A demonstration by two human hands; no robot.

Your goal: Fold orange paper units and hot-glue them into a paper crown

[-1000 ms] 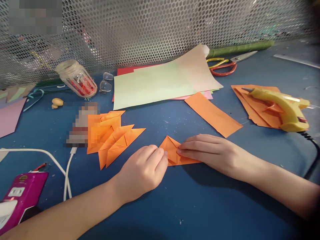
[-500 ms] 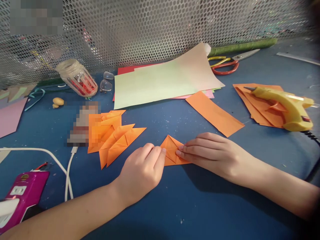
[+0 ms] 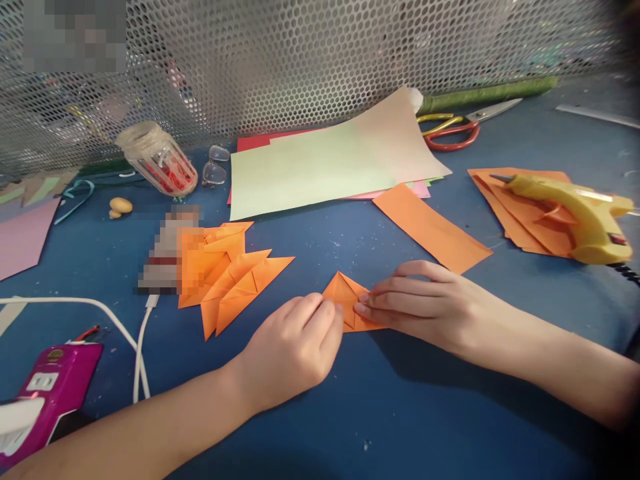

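A small piece of folded orange paper [image 3: 346, 298] lies on the blue table, its pointed tip facing away from me and creases running down its face. My left hand [image 3: 300, 343] is closed at its left edge, with the fingertips curled onto the paper and the thumb hidden. From the right, my right hand [image 3: 425, 303] presses its fingers together on the paper's right side, covering that corner. Several folded orange paper pieces [image 3: 235, 277] with pointed ends lie grouped to the left of my hands.
An orange paper strip [image 3: 433, 230] lies beyond my right hand, and a yellow glue gun [image 3: 575, 213] rests on orange sheets [image 3: 493, 190]. Pale green paper [image 3: 320, 163], scissors [image 3: 453, 133], a jar [image 3: 160, 160] and glasses [image 3: 215, 165] sit behind. A white cable [image 3: 137, 360] and purple power strip [image 3: 65, 373] are left.
My left hand has slid slightly to the right over the folded paper, covering more of its left side. My right hand stays nearly in place; the view has shifted a little.
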